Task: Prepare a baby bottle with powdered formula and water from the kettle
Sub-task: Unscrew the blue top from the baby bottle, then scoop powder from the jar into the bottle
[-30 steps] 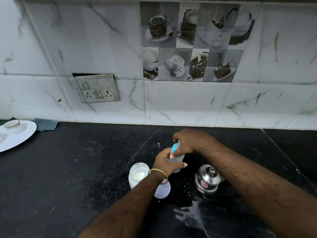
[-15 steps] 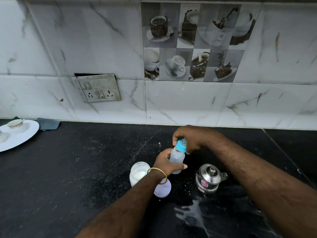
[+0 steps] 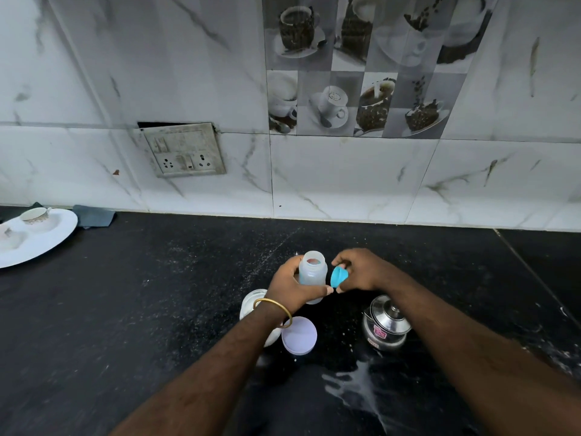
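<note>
My left hand (image 3: 292, 286) grips a clear baby bottle (image 3: 312, 273) upright above the black counter, its mouth uncovered. Just right of it, my right hand (image 3: 361, 272) pinches the bottle's blue cap (image 3: 339, 276), tilted and apart from the neck. A white formula jar (image 3: 253, 302) stands uncapped behind my left wrist, partly hidden, and its pale lilac lid (image 3: 299, 335) lies flat beside it. A small steel kettle (image 3: 387, 324) with its lid on sits under my right forearm.
Black counter (image 3: 157, 294) with powder specks and a white spill (image 3: 355, 385) in front of the kettle. A white plate (image 3: 59, 237) with small cups lies far left, a grey cloth (image 3: 94, 216) behind it. A socket panel (image 3: 184, 150) is on the tiled wall.
The blue cap has come off the bottle and my right hand has carried it to the right. My left hand has lifted the bottle slightly.
</note>
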{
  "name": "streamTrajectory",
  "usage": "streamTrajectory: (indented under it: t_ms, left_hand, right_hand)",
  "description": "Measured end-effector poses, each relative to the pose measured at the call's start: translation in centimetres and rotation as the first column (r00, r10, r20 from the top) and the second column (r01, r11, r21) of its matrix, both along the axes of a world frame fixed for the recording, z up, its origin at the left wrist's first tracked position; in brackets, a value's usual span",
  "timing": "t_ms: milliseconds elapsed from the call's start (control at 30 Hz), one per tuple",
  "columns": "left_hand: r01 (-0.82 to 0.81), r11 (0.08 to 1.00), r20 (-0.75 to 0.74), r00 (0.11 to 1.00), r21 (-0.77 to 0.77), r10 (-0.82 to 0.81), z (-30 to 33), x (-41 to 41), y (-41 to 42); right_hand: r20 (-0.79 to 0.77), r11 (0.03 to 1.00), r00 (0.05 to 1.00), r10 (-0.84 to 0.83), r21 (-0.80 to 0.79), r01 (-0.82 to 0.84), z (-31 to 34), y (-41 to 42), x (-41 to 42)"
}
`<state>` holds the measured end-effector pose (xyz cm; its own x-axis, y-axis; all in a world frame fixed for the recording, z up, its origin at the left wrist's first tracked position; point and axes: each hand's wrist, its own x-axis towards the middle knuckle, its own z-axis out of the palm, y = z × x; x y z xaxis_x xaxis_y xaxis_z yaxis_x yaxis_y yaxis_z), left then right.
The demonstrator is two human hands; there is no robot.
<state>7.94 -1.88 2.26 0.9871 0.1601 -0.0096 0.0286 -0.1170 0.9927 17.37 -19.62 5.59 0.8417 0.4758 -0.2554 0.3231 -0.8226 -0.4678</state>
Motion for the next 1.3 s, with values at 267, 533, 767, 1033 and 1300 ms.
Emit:
streamTrajectory:
  t_ms: [267, 533, 767, 1033, 1300]
  left_hand:
    - [0.029, 0.999, 0.020, 0.999, 0.015, -0.029, 0.7, 0.0, 0.9]
    - [-0.002, 1.000, 0.035, 0.999, -0.005, 0.002, 0.8, 0.1, 1.7]
    - [-0.008, 1.000, 0.034, 0.999, -0.010, 0.009, 0.8, 0.0, 2.0]
    - [-0.007, 1.000, 0.072, 0.997, 0.026, 0.005, 2.4, -0.5, 3.8]
    - [-0.127, 0.990, 0.103, 0.987, 0.061, 0.121, 3.9, -2.2, 7.1]
  right_hand:
    - [0.018, 0.970, 0.987, 0.161, -0.190, -0.155, -4.4, 1.5, 0.3]
    - [0.014, 0.952, 0.978, 0.206, -0.234, -0.197, -6.0, 2.1, 0.7]
    - [-0.007, 0.956, 0.982, 0.186, -0.230, -0.183, -6.0, 1.8, 0.8]
    - [-0.056, 0.953, 0.984, 0.167, -0.248, -0.176, -4.9, 2.0, 0.2]
    - [-0.136, 0.992, 0.986, 0.093, 0.094, -0.081, -0.4, 4.1, 0.2]
